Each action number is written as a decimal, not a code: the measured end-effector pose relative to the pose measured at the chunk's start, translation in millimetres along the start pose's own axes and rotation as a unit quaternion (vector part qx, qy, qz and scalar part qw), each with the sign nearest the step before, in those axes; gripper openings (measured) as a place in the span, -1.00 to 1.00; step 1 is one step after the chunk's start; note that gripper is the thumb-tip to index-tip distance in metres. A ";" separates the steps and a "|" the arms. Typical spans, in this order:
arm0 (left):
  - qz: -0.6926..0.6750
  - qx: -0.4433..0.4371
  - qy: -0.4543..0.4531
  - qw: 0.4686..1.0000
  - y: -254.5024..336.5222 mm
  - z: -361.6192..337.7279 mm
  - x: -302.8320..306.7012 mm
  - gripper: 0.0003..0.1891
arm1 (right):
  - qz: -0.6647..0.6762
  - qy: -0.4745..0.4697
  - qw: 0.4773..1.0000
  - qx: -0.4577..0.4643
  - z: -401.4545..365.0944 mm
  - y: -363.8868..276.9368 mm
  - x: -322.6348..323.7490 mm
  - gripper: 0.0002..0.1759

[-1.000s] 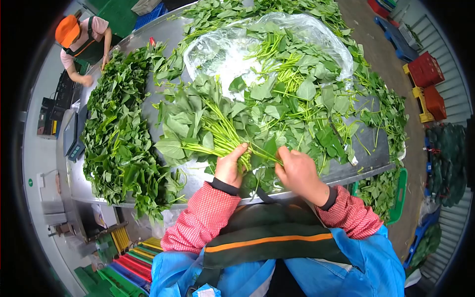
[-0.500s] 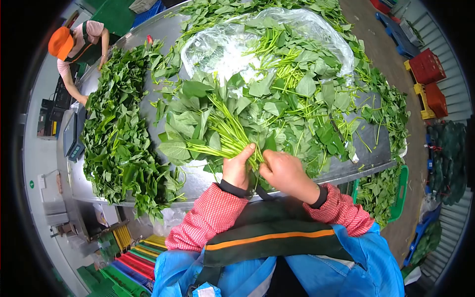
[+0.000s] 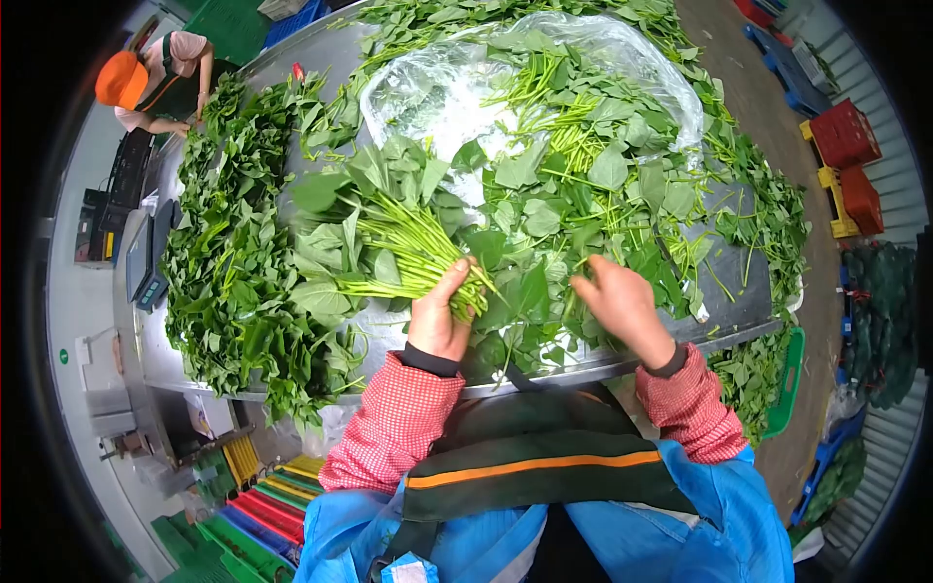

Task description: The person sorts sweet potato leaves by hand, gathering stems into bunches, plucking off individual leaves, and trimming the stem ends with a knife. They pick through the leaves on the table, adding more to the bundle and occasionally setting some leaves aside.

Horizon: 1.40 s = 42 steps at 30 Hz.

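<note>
My left hand [image 3: 442,316] is closed around the stem ends of a thick bunch of leafy green stems [image 3: 413,243]. The leaves of the bunch point up and to the left, over the metal table. Apart from it, on the right, my right hand [image 3: 627,306] is bent with thumb and fingertips together at a thin leafy stem [image 3: 570,306] at the near side of the loose pile. Part of that stem is hidden among leaves. The loose leafy greens [image 3: 607,170] lie spread across and in front of an open clear plastic bag [image 3: 413,92].
A long heap of greens [image 3: 228,282] lines the table's left side, beside a scale [image 3: 151,257]. A co-worker in an orange cap [image 3: 121,80] stands at the far left. A green crate [image 3: 785,389] with greens sits below the right edge of the metal table [image 3: 743,282].
My right hand has left the bunch and moved right to the loose pile. My left hand has shifted slightly left with the bunch. The co-worker's hands have drawn together.
</note>
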<state>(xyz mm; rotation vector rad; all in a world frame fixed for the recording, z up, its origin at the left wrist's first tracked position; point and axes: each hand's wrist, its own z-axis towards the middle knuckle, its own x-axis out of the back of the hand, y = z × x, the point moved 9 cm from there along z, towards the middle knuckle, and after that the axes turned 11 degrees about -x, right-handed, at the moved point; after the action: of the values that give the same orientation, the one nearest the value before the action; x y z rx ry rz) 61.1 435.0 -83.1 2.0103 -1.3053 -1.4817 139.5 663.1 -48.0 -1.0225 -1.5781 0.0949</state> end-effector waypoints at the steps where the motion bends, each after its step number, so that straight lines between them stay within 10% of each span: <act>1: 0.000 0.007 -0.005 1.000 -1.8 -0.2 -1.3 -0.84 | -0.040 0.034 0.997 0.052 -11.0 -21.8 4.8 -0.65; 6: -0.017 0.052 -0.034 0.998 -20.5 -9.1 -14.8 -0.82 | 0.174 -0.191 0.966 0.018 -24.4 -69.2 -41.6 -0.62; 12: -0.009 0.065 -0.017 0.998 -33.3 -12.1 2.1 -0.82 | 0.457 -0.205 0.865 0.001 -10.7 -59.9 -78.4 -0.70; 16: -0.043 0.058 0.002 0.997 -19.7 -12.4 3.5 -0.83 | 0.134 -0.051 0.988 0.065 -11.4 -45.3 -47.7 -0.68; 19: 0.017 0.038 -0.010 0.999 2.7 -5.9 13.4 -0.83 | -0.168 0.021 0.982 0.088 -17.1 -32.3 -27.3 -0.58; 27: 0.003 0.198 -0.098 0.975 -36.3 -38.6 1.8 -0.66 | 0.164 -0.257 0.949 0.081 -50.2 -73.2 -78.4 -0.62; 33: -0.003 0.229 -0.092 0.969 -57.3 -52.6 28.2 -0.72 | -0.072 -0.195 0.954 0.215 -68.7 -81.6 -78.3 -0.72; 42: 0.046 0.256 -0.198 0.945 -63.8 -73.6 13.7 -0.56 | 0.008 -0.044 0.953 0.298 -36.1 -136.1 -60.6 -0.81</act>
<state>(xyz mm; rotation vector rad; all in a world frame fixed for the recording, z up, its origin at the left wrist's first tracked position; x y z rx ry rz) 156.7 439.4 -105.8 1.9497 -2.1045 -1.6927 90.4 524.3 -5.4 -0.5582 -1.4839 0.6001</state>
